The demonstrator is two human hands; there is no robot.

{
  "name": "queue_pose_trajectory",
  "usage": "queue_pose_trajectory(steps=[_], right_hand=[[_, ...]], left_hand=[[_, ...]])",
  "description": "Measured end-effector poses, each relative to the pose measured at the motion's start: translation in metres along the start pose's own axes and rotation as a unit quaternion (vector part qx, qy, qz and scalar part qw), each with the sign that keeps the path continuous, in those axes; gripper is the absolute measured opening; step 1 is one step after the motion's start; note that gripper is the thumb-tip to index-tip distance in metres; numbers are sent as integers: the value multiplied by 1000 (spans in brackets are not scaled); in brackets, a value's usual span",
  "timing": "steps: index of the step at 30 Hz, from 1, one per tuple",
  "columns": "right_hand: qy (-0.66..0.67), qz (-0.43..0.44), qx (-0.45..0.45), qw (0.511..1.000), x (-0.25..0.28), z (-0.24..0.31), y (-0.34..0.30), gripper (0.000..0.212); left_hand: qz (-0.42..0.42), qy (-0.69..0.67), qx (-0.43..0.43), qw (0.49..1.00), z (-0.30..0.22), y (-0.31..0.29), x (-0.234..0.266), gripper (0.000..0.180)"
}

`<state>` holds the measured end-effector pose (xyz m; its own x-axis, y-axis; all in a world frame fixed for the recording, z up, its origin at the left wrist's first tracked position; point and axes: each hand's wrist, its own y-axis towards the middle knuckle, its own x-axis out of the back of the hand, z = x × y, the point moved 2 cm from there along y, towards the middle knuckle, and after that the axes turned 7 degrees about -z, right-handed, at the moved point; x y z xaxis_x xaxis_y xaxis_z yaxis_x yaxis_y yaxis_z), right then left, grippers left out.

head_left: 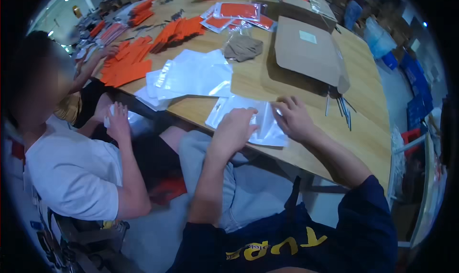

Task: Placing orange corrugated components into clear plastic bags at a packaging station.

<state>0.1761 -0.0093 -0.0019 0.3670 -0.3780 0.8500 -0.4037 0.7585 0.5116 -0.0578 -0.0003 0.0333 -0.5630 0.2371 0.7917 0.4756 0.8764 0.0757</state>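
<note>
A white, glossy plastic bag (268, 135) lies at the table's near edge, in front of me. My left hand (235, 128) rests on its left part, fingers curled and thumb towards the bag's middle, gripping the film. At the bag's right side, my right hand (295, 119) pinches the film between thumb and fingers. The film is creased between the two hands. Just beyond to the left, a loose pile of similar white plastic bags (196, 77) spreads over the table.
An open cardboard box (306, 53) stands beyond my right hand, with several thin metal rods (345, 111) beside it. Orange pieces (126, 65) and orange-filled clear packets (236, 10) lie farther off, near a crumpled brown item (243, 48). At left sits a co-worker (81, 168) holding something white.
</note>
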Motion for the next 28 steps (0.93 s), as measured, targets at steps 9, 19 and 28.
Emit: queue_pose_trajectory(steps=[9,19,28], right_hand=[[28,134,-86,987,44,0,-71,48],[-162,-105,-215,957,68,-112,-123,47],[-99,-104,-183,972,35,-122,-97,59]], left_hand=[[-124,150,-55,979,48,20,-27,57],[-187,-184,90,961,16,23,-3,52],[-231,-423,60,874,34,32,-43,50]])
